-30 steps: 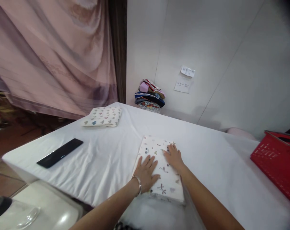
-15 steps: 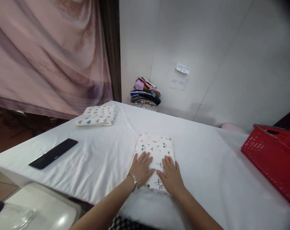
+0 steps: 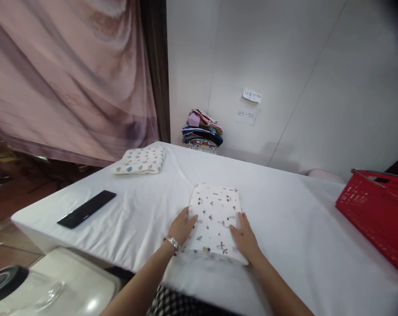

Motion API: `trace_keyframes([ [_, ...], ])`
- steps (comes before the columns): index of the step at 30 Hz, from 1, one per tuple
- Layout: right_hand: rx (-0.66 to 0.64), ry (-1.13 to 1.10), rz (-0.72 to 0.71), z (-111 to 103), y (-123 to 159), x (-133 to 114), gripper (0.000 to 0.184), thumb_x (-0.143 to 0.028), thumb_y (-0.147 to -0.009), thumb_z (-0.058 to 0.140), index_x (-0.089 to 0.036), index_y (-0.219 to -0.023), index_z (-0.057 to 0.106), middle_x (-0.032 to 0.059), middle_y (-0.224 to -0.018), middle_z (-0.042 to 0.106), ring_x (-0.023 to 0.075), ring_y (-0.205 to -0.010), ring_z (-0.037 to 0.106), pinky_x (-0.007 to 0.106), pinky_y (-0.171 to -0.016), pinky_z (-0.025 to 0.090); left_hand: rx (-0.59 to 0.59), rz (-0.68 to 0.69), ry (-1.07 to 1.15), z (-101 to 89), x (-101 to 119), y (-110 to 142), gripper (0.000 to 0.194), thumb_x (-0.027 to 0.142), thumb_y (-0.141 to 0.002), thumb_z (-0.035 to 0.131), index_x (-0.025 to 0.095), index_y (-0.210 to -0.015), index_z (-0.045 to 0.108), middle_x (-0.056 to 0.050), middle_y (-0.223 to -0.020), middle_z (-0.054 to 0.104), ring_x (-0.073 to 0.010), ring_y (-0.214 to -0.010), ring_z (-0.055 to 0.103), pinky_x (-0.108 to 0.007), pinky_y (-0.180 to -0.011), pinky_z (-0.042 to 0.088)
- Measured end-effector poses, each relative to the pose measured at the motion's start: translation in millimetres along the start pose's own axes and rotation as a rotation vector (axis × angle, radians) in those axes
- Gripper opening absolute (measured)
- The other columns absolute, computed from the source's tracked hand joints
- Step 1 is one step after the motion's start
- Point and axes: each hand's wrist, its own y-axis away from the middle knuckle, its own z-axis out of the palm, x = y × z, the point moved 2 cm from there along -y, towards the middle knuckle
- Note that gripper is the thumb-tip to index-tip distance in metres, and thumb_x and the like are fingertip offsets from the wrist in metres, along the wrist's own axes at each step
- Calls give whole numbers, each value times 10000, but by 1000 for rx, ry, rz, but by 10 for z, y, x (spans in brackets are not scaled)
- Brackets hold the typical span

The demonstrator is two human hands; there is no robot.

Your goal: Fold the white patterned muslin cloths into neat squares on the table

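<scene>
A folded white cloth with small printed shapes (image 3: 215,217) lies flat on the white-covered table (image 3: 146,210) just in front of me. My left hand (image 3: 181,227), with a bracelet at the wrist, rests at the cloth's left edge with its fingers stretched along it. My right hand (image 3: 245,237) lies at the cloth's right edge, fingers also stretched out. Neither hand grips the cloth. A second folded printed cloth (image 3: 140,160) lies at the far left of the table.
A long black flat object (image 3: 87,209) lies on the table's left side. A red plastic basket (image 3: 379,215) stands at the right. A pile of folded clothes (image 3: 203,130) sits by the wall beyond the table, under two paper notes (image 3: 248,107). A pink curtain (image 3: 70,74) hangs at left.
Both hands slid off the top of the folded cloth to its left and right edges. The view shifted slightly.
</scene>
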Motion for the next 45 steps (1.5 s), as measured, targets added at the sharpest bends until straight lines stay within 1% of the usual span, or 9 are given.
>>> trace_keyframes([
  [4, -12, -112, 78, -68, 22, 18, 672, -437, -770, 422, -167, -1350, 218, 65, -1398, 238, 211, -1270, 229, 341, -1027, 240, -57, -143, 79, 27, 29, -185, 638, 462, -741, 477, 133, -1268, 333, -127, -1174, 524, -227, -1044, 513, -306, -862, 378],
  [9, 30, -135, 74, -67, 79, -6, 672, -406, -764, 435, -149, -1347, 222, 70, -1396, 242, 206, -1275, 215, 340, -1046, 194, -84, -103, -14, 106, 127, -380, 665, 427, -705, 528, 119, -1263, 336, -144, -1165, 526, -244, -1031, 516, -306, -841, 390],
  [14, -13, -124, -52, 103, 234, -128, 670, -394, -770, 441, -111, -1340, 230, 106, -1396, 232, 210, -1275, 215, 353, -1043, 200, -44, 114, -180, -195, 182, -654, 592, 401, -730, 501, 189, -1261, 345, -91, -1145, 548, -215, -1008, 530, -288, -837, 391],
  [19, -115, -176, -174, 205, 362, -251, 689, -415, -767, 457, -204, -1356, 169, 52, -1385, 276, 197, -1245, 289, 357, -999, 283, -77, 65, -409, -389, 5, -836, 543, 391, -753, 465, 145, -1233, 394, -129, -1177, 517, -243, -1053, 499, -326, -852, 387],
  [23, -138, -282, 18, 77, 130, -135, 697, -467, -761, 444, -205, -1353, 184, 99, -1294, 418, 219, -1106, 468, 353, -860, 415, 130, 239, -516, -262, 48, -603, 518, 399, -779, 435, 120, -1215, 420, -144, -1274, 421, -260, -1160, 390, -372, -929, 325],
  [25, -87, -300, 76, -29, -97, -64, 679, -474, -759, 439, -185, -1338, 236, 112, -1282, 428, 210, -1127, 447, 330, -860, 409, 177, 392, -523, -126, 138, -362, 504, 426, -791, 419, 143, -1207, 437, -127, -1301, 396, -246, -1199, 338, -387, -974, 274],
  [31, 2, -194, 108, -253, -877, -23, 616, -460, -779, 399, -146, -1302, 315, 113, -1307, 396, 187, -1167, 401, 287, -905, 365, -21, 756, -526, 283, 220, 327, 499, 508, -818, 340, 249, -1238, 412, -39, -1342, 361, -228, -1245, 264, -460, -1031, 119],
  [38, -144, -72, 66, -232, -1520, -171, 589, -423, -744, 487, -103, -1234, 421, 129, -1263, 447, 210, -1127, 437, 303, -935, 327, 8, 778, -537, 289, 195, 459, 476, 475, -848, 289, 251, -1252, 403, -41, -1341, 361, -229, -1247, 251, -466, -1034, 97],
  [45, -444, 31, 97, -227, -1857, -248, 566, -272, -427, 760, -159, -966, 629, 93, -1065, 600, 246, -999, 527, 306, -843, 404, 20, 749, -437, 213, 212, 562, 404, 413, -854, 325, 255, -1200, 460, -36, -1292, 427, -218, -1206, 318, -472, -1021, 143],
])
